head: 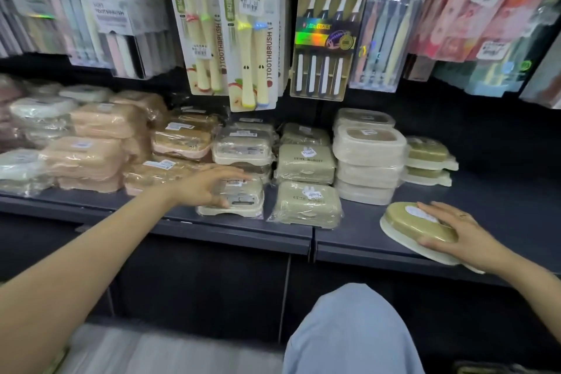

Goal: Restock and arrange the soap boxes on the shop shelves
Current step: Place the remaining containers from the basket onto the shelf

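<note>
Resting on the near edge of the shelf (349, 240), the oval soap box (417, 229) lies under the right hand (455, 237), fingers curled round it, long side pointing toward the oval stack (429, 161) farther back. The left hand (209, 188) grips a clear box (235, 199). Its fingertips are blurry.

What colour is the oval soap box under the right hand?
Olive-green lid on a cream base, seen in the head view.
</note>
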